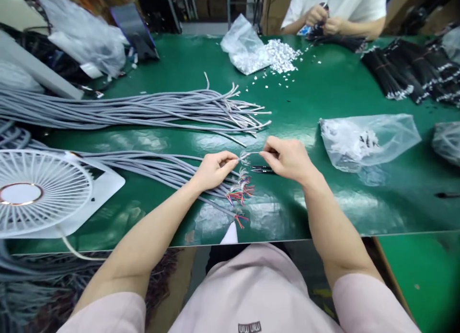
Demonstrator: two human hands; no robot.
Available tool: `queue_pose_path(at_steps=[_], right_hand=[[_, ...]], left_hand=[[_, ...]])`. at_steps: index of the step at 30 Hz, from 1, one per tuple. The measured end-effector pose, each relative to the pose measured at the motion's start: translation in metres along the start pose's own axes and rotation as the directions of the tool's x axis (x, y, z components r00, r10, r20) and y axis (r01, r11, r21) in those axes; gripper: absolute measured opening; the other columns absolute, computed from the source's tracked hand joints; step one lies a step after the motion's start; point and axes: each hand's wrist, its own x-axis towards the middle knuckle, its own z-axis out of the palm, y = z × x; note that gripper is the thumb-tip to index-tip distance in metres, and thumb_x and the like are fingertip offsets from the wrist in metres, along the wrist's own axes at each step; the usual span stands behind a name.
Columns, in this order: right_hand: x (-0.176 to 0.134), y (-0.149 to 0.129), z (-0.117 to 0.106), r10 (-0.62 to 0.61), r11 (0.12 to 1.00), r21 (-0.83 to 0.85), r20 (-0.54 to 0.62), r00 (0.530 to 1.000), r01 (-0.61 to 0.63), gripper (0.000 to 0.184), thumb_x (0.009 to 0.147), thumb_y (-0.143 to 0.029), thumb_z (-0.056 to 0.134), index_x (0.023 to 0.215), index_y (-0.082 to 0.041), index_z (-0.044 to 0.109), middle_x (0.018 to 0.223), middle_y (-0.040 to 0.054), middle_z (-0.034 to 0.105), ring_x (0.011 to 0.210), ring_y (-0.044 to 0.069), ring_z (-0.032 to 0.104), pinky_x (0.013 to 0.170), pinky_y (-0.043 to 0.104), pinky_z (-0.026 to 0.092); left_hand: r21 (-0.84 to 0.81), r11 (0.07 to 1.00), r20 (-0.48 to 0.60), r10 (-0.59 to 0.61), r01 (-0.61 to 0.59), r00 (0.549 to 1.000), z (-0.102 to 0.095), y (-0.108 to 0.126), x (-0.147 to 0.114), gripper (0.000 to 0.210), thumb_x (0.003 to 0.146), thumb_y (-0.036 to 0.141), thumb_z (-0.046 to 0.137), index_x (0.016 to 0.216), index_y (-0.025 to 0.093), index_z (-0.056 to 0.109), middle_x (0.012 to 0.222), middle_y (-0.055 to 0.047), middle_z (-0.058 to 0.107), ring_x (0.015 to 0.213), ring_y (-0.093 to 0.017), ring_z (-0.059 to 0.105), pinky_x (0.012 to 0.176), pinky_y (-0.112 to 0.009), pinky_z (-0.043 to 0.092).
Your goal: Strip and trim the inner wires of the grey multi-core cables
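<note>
Between thumb and fingers, my left hand point(216, 170) pinches a grey cable close to its stripped end. My right hand point(287, 158) is closed on the pale inner strand of that cable end point(253, 153), drawn out straight, with fine frayed threads point(245, 156) around it. Black thread snips point(262, 169) lie on the table just under my right hand. Below my left hand, a bundle of grey cables point(158, 165) ends in bared red, blue and white wires point(240, 194). Farther back lies a second grey cable bundle point(143, 108) with whitish ends.
A white fan point(46, 194) stands at the left. Behind are a plastic bag point(244, 45) and spilled white bits point(282, 56). Another bag of white pieces point(366, 141) lies right, near black cable bundles point(402, 69). A co-worker point(334, 17) handles something across the green table point(298, 98).
</note>
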Motion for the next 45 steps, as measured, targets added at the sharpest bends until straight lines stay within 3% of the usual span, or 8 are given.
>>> queue_pose_path(at_steps=[6,15,27,39,45], right_hand=[[-0.010,0.003,0.003,-0.048,0.999,-0.007,0.074,0.996,0.049,0.011,0.083,-0.028,0.054,0.076,-0.019,0.055,0.059,-0.0018,0.060,0.052,0.012,0.050,0.053,0.025,0.023],[-0.007,-0.001,0.010,-0.054,0.997,-0.047,0.089,0.995,0.059,0.013,0.085,-0.028,0.053,0.076,-0.019,0.055,0.061,0.0000,0.062,0.054,0.014,0.052,0.052,0.026,0.022],[-0.004,0.012,0.020,-0.064,0.947,0.320,0.096,0.993,0.030,0.015,0.082,-0.027,0.058,0.070,-0.019,0.054,0.055,-0.0037,0.055,0.045,0.008,0.041,0.051,0.023,0.031],[-0.008,0.000,0.012,-0.089,0.996,-0.005,0.058,0.994,0.090,0.014,0.085,-0.029,0.054,0.075,-0.020,0.056,0.059,-0.0007,0.060,0.053,0.013,0.052,0.053,0.025,0.027],[-0.006,0.006,0.013,-0.110,0.990,0.100,0.107,0.988,0.099,0.014,0.084,-0.028,0.055,0.073,-0.019,0.055,0.056,-0.0029,0.055,0.049,0.010,0.046,0.052,0.024,0.027]], left_hand=[[0.078,0.997,0.024,0.026,-0.028,0.999,-0.004,0.002,0.000,0.026,0.086,0.032,0.054,0.088,0.013,0.071,0.073,-0.001,0.071,0.062,-0.011,0.059,0.063,-0.020,0.044],[0.117,0.989,0.037,0.089,-0.093,0.995,-0.004,0.000,-0.001,0.024,0.087,0.030,0.054,0.091,0.014,0.072,0.086,-0.003,0.074,0.073,-0.013,0.066,0.074,-0.021,0.049],[0.048,0.996,0.110,0.070,-0.075,0.992,-0.015,0.006,-0.001,0.028,0.088,0.030,0.050,0.094,0.014,0.072,0.090,-0.005,0.075,0.079,-0.014,0.068,0.080,-0.023,0.050],[0.103,0.989,0.076,0.098,-0.106,0.992,-0.010,0.003,-0.001,0.025,0.088,0.030,0.052,0.093,0.016,0.073,0.090,-0.004,0.075,0.081,-0.015,0.068,0.079,-0.023,0.050],[0.113,0.984,0.134,0.121,-0.136,0.984,-0.013,0.004,-0.001,0.026,0.088,0.028,0.051,0.094,0.015,0.072,0.090,-0.005,0.075,0.080,-0.015,0.068,0.079,-0.023,0.050]])
